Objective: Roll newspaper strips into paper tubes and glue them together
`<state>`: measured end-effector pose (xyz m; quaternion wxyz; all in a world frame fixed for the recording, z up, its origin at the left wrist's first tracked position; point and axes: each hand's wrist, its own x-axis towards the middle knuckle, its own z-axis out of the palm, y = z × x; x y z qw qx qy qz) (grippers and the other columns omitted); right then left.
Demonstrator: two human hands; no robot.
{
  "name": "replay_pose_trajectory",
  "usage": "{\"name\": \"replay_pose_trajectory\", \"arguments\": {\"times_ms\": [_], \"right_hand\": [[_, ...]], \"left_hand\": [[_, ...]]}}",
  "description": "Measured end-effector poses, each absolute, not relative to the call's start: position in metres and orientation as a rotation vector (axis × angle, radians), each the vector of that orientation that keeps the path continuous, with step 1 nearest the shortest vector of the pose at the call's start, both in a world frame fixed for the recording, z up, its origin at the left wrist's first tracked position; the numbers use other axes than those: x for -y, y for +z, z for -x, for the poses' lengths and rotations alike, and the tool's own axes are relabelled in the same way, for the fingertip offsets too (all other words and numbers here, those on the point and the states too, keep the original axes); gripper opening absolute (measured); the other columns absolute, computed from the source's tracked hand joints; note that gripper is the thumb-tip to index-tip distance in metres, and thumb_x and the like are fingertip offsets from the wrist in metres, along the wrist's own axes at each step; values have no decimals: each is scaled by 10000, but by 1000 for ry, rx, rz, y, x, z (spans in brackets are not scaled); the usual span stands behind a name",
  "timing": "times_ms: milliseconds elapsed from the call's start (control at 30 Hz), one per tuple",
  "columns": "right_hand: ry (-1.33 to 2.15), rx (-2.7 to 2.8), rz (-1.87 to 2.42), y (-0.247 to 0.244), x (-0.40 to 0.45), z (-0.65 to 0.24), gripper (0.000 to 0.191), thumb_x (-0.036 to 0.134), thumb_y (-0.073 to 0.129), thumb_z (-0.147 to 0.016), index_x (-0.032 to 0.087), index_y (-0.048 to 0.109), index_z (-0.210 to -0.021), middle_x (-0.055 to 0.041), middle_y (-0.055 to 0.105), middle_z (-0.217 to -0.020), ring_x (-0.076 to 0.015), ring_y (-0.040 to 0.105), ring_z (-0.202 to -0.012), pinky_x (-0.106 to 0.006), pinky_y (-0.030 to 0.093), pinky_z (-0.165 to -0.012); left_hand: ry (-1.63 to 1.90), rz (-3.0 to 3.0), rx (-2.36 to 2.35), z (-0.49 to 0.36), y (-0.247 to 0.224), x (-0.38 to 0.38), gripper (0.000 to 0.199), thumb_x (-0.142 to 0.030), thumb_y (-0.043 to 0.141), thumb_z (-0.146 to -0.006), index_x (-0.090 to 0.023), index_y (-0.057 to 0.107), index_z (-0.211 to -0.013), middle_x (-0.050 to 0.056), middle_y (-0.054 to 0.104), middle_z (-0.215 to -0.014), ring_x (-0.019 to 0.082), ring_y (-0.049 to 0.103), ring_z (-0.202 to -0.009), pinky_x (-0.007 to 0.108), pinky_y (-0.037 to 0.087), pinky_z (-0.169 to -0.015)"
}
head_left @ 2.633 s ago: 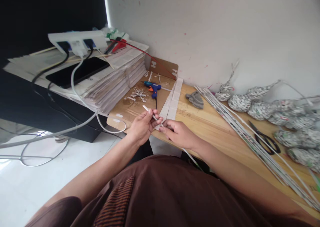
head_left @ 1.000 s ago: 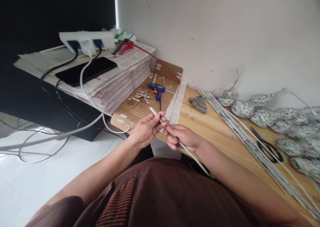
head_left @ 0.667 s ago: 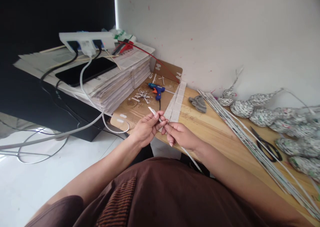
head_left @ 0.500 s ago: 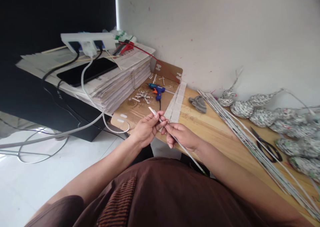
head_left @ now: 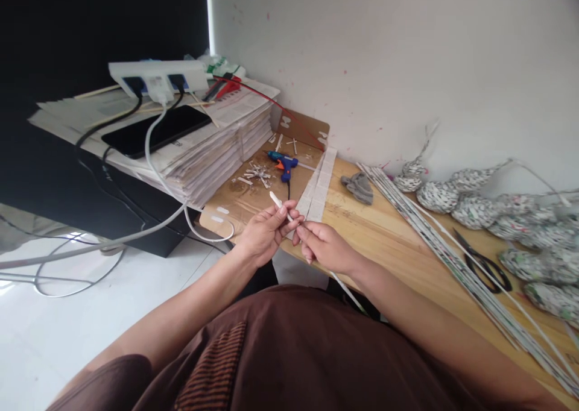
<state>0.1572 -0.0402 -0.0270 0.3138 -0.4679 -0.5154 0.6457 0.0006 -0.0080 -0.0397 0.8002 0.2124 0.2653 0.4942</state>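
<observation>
Between my hands runs a thin rolled paper tube (head_left: pixel 346 289), its pale tip pointing up and left past my fingers. My left hand (head_left: pixel 266 230) pinches it near that tip between thumb and fingers. Close beside, my right hand (head_left: pixel 326 246) is closed around it, and the rest of the tube slants down to the right toward my lap. Beyond my hands a blue glue gun (head_left: pixel 286 165) lies on a cardboard sheet (head_left: pixel 246 206), next to a heap of small paper scraps (head_left: pixel 257 175). Flat paper strips (head_left: pixel 321 185) lie just behind my right hand.
At the left a tall newspaper stack (head_left: pixel 217 164) carries a phone (head_left: pixel 158 131) and a power strip (head_left: pixel 158 73) with hanging cables. On the wooden table (head_left: pixel 375 242) at right are long paper tubes (head_left: pixel 429 242), a grey cloth (head_left: pixel 357 188), scissors (head_left: pixel 486 270) and several woven paper shapes (head_left: pixel 473 215).
The tube has turned slightly between my fingers, its tip now looking whiter and rounder. My right hand has tilted a little, and the tube's lower end has shifted slightly left.
</observation>
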Motion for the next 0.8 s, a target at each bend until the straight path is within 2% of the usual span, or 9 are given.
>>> {"name": "replay_pose_trajectory", "arguments": {"times_ms": [100,167,300,367,467,533,667,800], "right_hand": [[2039,1154,1014,-28,39,-158,335,509,463,-899,201,450,-769,97,323,-443,-85,358,-386,-227,312,-445],[2072,1166,1000,-28,39,-159,336,522,446,-902,206,454,-787,94,335,-450,-95,380,-391,-233,318,-443],[1491,1543,1296,-28,43,-158,337,517,536,-863,183,550,-824,34,516,-566,-98,473,-493,-243,365,-515],[1401,1594,1316,-28,44,-157,332,501,528,-874,177,557,-807,33,514,-561,-91,466,-492,-242,369,-529],[1825,1372,1144,-31,41,-159,363,516,425,-916,186,501,-784,75,387,-468,-92,414,-405,-244,359,-474],[1995,1255,1054,-32,39,-160,358,518,435,-910,187,492,-787,85,364,-457,-95,414,-389,-242,357,-454],[1721,1370,1190,-32,38,-161,350,499,515,-886,157,560,-825,45,496,-504,-85,469,-438,-224,370,-487],[2016,1199,1005,-33,39,-161,362,517,486,-889,182,481,-751,86,373,-438,-84,403,-388,-224,343,-453]], "left_hand": [[1060,-470,-568,0,-39,8,188,-83,533,-868,-76,679,-987,63,676,-803,131,697,-777,175,565,-730],[1065,-474,-576,0,-40,7,188,-81,545,-860,-79,682,-989,63,680,-804,126,697,-773,176,563,-739],[1098,-458,-599,1,-42,7,181,-71,546,-856,-76,688,-968,57,682,-784,109,691,-742,171,560,-743],[1100,-458,-599,0,-43,7,182,-67,548,-853,-72,689,-968,61,684,-783,111,691,-746,170,560,-745],[1090,-464,-595,0,-42,7,189,-64,553,-849,-69,692,-978,71,691,-797,122,695,-767,171,561,-745],[1085,-465,-592,-1,-41,7,196,-62,549,-850,-70,694,-982,75,695,-802,125,696,-775,173,561,-751],[1088,-461,-595,-1,-41,8,202,-59,541,-852,-75,696,-980,76,700,-804,124,696,-780,174,559,-756],[1083,-459,-593,-2,-40,9,207,-56,542,-851,-75,698,-985,77,703,-806,123,697,-767,169,562,-741]]}}
